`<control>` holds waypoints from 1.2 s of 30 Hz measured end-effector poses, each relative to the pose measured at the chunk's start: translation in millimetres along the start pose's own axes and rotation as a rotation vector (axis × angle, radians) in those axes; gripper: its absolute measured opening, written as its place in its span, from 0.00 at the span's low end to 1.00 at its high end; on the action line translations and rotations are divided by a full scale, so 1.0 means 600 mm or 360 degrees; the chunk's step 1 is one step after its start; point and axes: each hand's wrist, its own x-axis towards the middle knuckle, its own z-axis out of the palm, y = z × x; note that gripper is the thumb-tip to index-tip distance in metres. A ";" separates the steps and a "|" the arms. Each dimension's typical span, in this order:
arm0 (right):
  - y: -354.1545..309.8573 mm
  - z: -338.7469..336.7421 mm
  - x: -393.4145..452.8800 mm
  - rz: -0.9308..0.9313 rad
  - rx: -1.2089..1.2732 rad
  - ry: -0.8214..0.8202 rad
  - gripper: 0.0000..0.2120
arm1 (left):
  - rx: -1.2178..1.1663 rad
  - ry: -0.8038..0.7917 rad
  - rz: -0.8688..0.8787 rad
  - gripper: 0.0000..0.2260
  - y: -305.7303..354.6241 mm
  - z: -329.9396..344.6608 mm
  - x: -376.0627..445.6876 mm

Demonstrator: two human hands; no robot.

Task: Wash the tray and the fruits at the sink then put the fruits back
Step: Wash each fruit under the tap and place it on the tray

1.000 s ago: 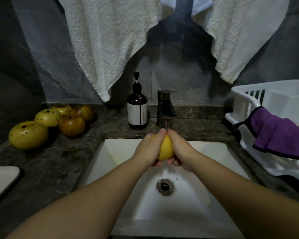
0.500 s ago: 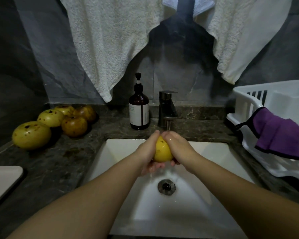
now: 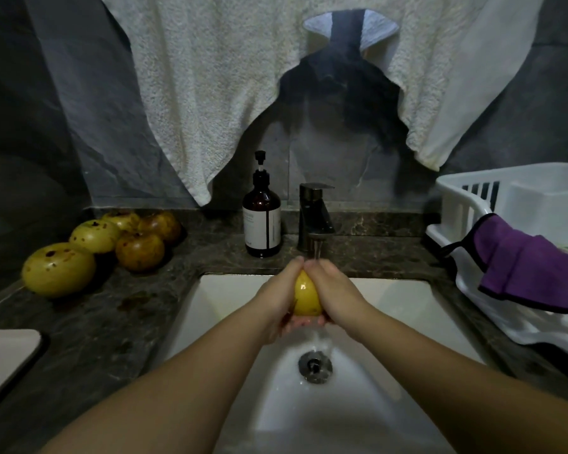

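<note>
The yellow fruit point(image 3: 306, 294) is held between both hands over the white sink point(image 3: 230, 290), directly below the faucet point(image 3: 315, 217). The left hand point(image 3: 277, 298) wraps the fruit's left side with curled fingers, and the right hand point(image 3: 333, 291) wraps its right side; the fingertips of both meet at the top of the fruit. Compared with one second ago, the hands have rolled around the fruit: more of its yellow face was exposed half a second ago, and the hands have now closed over it again, leaving only a narrow strip visible. The water stream point(image 3: 316, 249) now strikes the right hand's fingers at the top and runs off below toward the drain point(image 3: 315, 367), where splashing is visible. Judged from this, the step in hand is the rubbing and rinsing of a single fruit, and it is under way rather than finished. Five further fruits point(image 3: 59, 268) lie grouped on the dark tabletop point(image 3: 118, 309) to the left of the sink, well apart from the hands; whether they have been washed cannot be told. A pale flat object point(image 3: 4, 352) at the left edge may be the tray, but this cannot be confirmed. Returning the fruits is not yet begun. A soap bottle point(image 3: 262, 221) stands just beside the faucet, and a white dish rack point(image 3: 505, 198) with a purple cloth point(image 3: 525, 273) draped over its rim sits to the right.
</note>
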 end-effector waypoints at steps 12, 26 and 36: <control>-0.002 -0.003 0.000 0.0432 0.0345 -0.0190 0.31 | 0.0277 0.0374 0.0470 0.26 -0.001 0.010 0.006; 0.003 -0.003 0.006 -0.0033 0.0042 -0.0039 0.17 | 0.0078 -0.0038 -0.0014 0.30 0.001 -0.005 -0.002; 0.000 -0.002 0.001 -0.0268 -0.0284 0.0071 0.23 | 0.0102 0.0059 0.0093 0.26 0.002 0.001 0.000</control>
